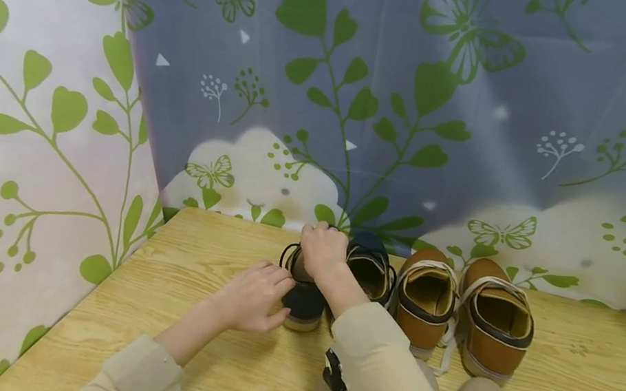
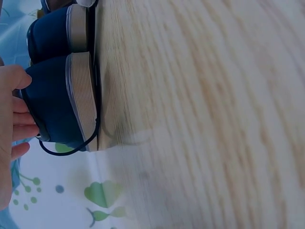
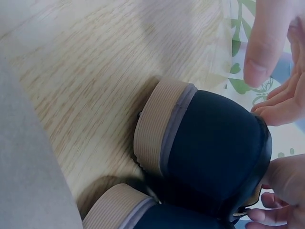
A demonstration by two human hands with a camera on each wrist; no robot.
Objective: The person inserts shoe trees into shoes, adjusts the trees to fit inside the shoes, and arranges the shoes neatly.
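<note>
Navy shoe (image 1: 303, 304), toe pointing away, sits just right of my left hand (image 1: 258, 292), loosely open and gripping nothing, and beneath my nearer, curled right hand (image 1: 323, 250), whose hold I can't tell.

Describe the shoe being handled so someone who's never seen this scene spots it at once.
On the wooden surface, four shoes stand along the patterned backdrop. You want the dark blue shoe at the left end. Unlike its dark blue neighbour and the brown pair, it has the left hand and right hand at it.
</note>
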